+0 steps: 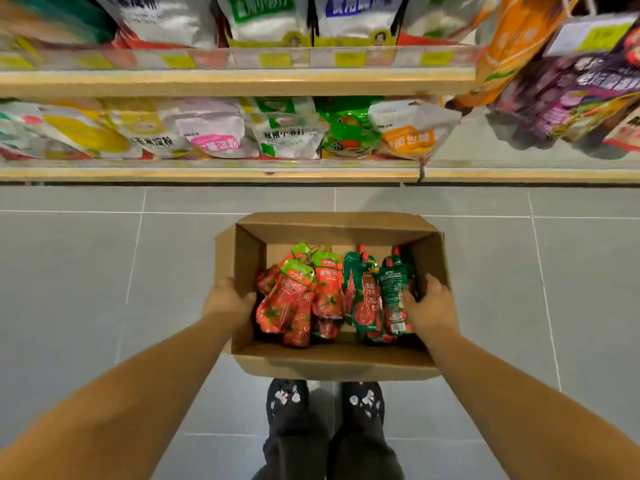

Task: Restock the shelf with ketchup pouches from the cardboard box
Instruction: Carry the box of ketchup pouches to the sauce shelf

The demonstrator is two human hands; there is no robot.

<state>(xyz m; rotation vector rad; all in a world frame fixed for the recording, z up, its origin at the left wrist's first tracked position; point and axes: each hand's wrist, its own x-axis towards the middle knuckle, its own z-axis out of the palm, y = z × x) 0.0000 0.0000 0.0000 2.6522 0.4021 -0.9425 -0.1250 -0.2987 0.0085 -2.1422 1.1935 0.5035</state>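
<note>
An open cardboard box (332, 226) is held over the grey tiled floor, in front of the shelves. Inside lie several ketchup pouches: red ones with green tops (294, 299) on the left side and green-and-red ones (377, 299) on the right side. My left hand (227, 299) grips the box's left wall, thumb inside. My right hand (431, 306) grips the box's right wall, fingers inside next to the rightmost pouch. The lower shelf (207, 174) and the upper shelf (235, 81) run across the top of the view.
Both shelves are packed with white, yellow and green bagged goods (287, 133). Hanging packets (568, 95) crowd the upper right. The lower shelf's right part (485, 147) shows bare grey surface. My two dark shoes (325, 407) stand just behind the box.
</note>
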